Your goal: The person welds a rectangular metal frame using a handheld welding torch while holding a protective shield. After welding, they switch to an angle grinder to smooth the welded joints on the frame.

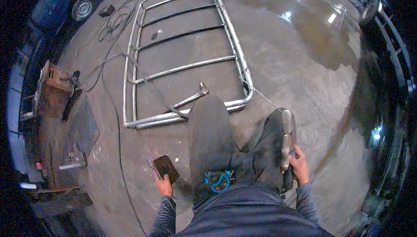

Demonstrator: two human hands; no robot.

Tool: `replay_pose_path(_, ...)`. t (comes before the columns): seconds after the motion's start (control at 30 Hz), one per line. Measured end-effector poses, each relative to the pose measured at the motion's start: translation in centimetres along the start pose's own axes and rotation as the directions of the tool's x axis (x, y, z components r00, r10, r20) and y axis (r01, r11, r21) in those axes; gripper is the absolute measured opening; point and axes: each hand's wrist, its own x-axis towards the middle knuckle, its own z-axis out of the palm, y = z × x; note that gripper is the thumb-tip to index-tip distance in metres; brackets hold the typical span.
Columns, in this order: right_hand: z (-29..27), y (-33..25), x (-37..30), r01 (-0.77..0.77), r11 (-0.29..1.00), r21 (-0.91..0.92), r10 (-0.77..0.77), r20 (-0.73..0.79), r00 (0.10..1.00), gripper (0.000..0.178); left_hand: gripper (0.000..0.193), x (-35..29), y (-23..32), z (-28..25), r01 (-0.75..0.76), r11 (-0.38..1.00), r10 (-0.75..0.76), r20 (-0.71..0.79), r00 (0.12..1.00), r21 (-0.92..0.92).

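My left hand (pixel 164 186) is closed on the lower edge of a dark brown rectangular plate (pixel 166 169), held beside my left leg. At my right thigh, my right hand (pixel 299 165) is wrapped round a welding electrode holder (pixel 286 140), with a worn, pale body and black lower end. A thin rod (pixel 262 93) runs from its top to the near right corner of a silver tubular metal frame (pixel 182 69). The frame lies on the floor before my knees, with several crossbars. A metal hammer (pixel 186 101) rests inside it, beside its near bar.
Cables (pixel 117 119) trail along the left floor, one crossing the frame. A rusty box-shaped machine (pixel 55 78) stands left. A dark blue vehicle (pixel 61 4) is far left, another vehicle's wheel (pixel 370 11) far right. Wet patches (pixel 321 41) mark the floor. A blue clip (pixel 221 182) hangs at my waist.
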Motion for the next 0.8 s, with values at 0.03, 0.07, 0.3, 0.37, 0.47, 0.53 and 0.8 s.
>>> replay_pose_path(0.03,-0.1,0.1,-0.2,0.001,1.0,-0.028,-0.001,0.0,1.0,0.053,0.052,0.0,-0.7,-0.1,0.097,0.992,-0.098,0.001,0.995,0.076)
replay_pose_path(0.07,-0.2,0.2,-0.4,0.006,0.998,-0.058,-0.007,-0.009,1.0,0.056,0.053,0.0,-1.4,-0.4,0.106,0.987,-0.108,0.012,0.994,0.121)
replay_pose_path(0.3,-1.4,1.6,0.5,-0.091,0.948,-0.305,0.091,-0.015,0.996,0.063,0.081,0.9,0.1,0.4,-0.019,0.992,0.005,0.107,0.994,0.128)
replay_pose_path(0.37,-1.8,2.1,0.4,-0.029,0.941,-0.337,0.011,-0.053,0.999,0.064,0.087,-0.7,2.6,-0.3,0.317,0.845,-0.389,0.089,0.917,0.431)
replay_pose_path(0.47,-1.7,2.7,0.3,-0.021,0.952,-0.306,0.028,0.018,0.999,0.065,0.083,-0.7,4.9,-1.0,0.346,0.826,-0.405,0.042,0.913,0.445)
replay_pose_path(0.53,-1.8,3.2,0.2,-0.025,0.932,-0.363,0.023,-0.009,1.0,0.065,0.083,-0.6,5.7,-1.0,0.365,0.824,-0.412,0.017,0.911,0.434)
replay_pose_path(0.8,-1.9,3.0,0.4,-0.018,0.953,-0.302,0.023,0.011,1.0,0.064,0.087,-0.6,4.3,-2.0,0.356,0.888,-0.392,0.073,0.917,0.29)
